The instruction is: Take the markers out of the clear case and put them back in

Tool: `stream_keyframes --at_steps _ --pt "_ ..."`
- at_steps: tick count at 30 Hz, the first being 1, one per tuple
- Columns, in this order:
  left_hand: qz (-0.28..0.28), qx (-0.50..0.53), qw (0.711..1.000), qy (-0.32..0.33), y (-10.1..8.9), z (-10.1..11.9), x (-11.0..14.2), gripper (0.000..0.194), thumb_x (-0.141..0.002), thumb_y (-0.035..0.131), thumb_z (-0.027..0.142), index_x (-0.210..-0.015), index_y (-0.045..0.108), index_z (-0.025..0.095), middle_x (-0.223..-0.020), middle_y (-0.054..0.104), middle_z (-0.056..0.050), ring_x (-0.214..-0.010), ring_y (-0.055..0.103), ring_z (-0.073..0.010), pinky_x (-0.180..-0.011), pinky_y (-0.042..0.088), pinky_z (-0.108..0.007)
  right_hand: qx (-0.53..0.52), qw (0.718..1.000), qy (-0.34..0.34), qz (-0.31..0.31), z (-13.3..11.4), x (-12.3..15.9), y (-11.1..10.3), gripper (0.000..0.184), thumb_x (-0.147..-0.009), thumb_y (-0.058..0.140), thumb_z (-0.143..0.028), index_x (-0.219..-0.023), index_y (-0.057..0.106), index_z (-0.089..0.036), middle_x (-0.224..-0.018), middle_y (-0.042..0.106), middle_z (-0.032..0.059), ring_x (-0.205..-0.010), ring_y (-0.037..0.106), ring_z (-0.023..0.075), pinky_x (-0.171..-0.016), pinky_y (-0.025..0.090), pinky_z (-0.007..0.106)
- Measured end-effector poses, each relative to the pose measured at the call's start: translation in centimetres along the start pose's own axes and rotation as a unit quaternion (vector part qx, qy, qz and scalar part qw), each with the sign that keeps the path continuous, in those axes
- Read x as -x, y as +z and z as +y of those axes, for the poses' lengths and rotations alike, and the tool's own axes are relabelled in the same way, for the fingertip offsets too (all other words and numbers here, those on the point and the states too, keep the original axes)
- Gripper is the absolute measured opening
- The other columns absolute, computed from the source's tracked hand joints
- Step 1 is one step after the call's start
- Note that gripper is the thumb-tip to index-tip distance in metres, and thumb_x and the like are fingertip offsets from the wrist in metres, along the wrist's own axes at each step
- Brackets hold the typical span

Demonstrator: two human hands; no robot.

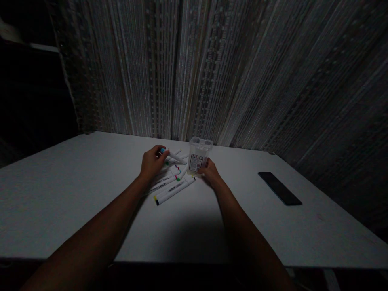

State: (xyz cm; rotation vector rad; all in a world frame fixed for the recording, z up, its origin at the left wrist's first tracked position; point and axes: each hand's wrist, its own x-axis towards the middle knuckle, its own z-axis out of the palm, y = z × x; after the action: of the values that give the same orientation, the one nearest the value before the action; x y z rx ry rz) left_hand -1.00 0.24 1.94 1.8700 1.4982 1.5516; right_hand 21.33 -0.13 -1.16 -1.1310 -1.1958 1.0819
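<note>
Between the fingers of my left hand (153,161) is a white marker (175,157) with a blue end, raised at a slant over other markers. My right hand (209,173) grips the lower right side of a clear plastic container (200,146), which stands upright with its mouth up and a printed label (195,163) facing me. Several white markers with coloured ends lie loosely on the table, left of the container and beneath my left hand. Nearest to me is a marker (176,191) with a yellow and black end. My left hand partly hides some markers.
A dark phone-like slab (279,188) lies flat on the right of the white table (242,234). Behind the table's far edge hangs a grey string curtain (169,72). The scene is dim, with dark space at the left.
</note>
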Motion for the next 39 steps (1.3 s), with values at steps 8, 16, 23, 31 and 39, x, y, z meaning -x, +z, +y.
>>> stream_keyframes --at_steps 8,16,23,31,39 --pt "0.018 0.053 0.998 0.012 0.1 -0.2 0.0 0.039 -0.074 0.052 0.044 -0.094 0.063 0.013 -0.082 0.064 -0.005 -0.067 0.055 -0.0132 -0.064 0.044 -0.024 -0.003 1.000 0.008 0.006 -0.3 0.2 0.2 0.047 -0.042 0.055 -0.001 -0.086 0.049 -0.018 -0.087 0.062 -0.0016 -0.086 0.060 0.0184 -0.087 0.046 0.037" --pt "0.019 0.076 0.997 0.023 0.2 -0.1 0.1 0.033 -0.073 0.055 0.042 -0.087 0.063 0.014 -0.077 0.064 -0.003 -0.066 0.055 -0.0120 -0.063 0.043 -0.022 0.003 1.000 0.005 0.008 0.0 -0.1 0.1 0.048 -0.042 0.054 0.000 -0.087 0.049 -0.017 -0.085 0.061 -0.0016 -0.084 0.059 0.0183 -0.085 0.047 0.037" --pt "0.027 0.097 0.995 0.018 0.1 0.2 0.1 0.028 -0.070 0.059 0.042 -0.077 0.059 0.015 -0.061 0.055 0.001 -0.052 0.046 -0.0086 -0.051 0.037 -0.020 -0.010 1.000 -0.002 -0.004 0.6 -0.5 0.0 0.048 -0.043 0.055 -0.001 -0.087 0.049 -0.018 -0.087 0.062 -0.0012 -0.085 0.060 0.0185 -0.086 0.047 0.038" --pt "0.115 0.153 0.981 0.033 -0.5 0.9 -0.1 0.024 -0.073 0.058 0.038 -0.079 0.057 0.015 -0.059 0.053 0.002 -0.052 0.049 -0.0077 -0.051 0.040 -0.018 0.001 1.000 -0.006 -0.011 1.3 -0.8 -0.1 0.048 -0.043 0.054 -0.001 -0.087 0.049 -0.018 -0.088 0.061 -0.0010 -0.084 0.060 0.0181 -0.084 0.047 0.038" --pt "0.301 0.201 0.917 0.166 -4.9 7.4 -2.2 0.021 -0.076 0.058 0.035 -0.079 0.054 0.014 -0.060 0.052 0.004 -0.050 0.051 -0.0068 -0.052 0.043 -0.019 0.015 0.998 -0.005 -0.061 0.8 -0.4 0.0 0.048 -0.042 0.055 -0.002 -0.087 0.051 -0.017 -0.082 0.060 -0.0018 -0.077 0.059 0.0177 -0.078 0.049 0.037"
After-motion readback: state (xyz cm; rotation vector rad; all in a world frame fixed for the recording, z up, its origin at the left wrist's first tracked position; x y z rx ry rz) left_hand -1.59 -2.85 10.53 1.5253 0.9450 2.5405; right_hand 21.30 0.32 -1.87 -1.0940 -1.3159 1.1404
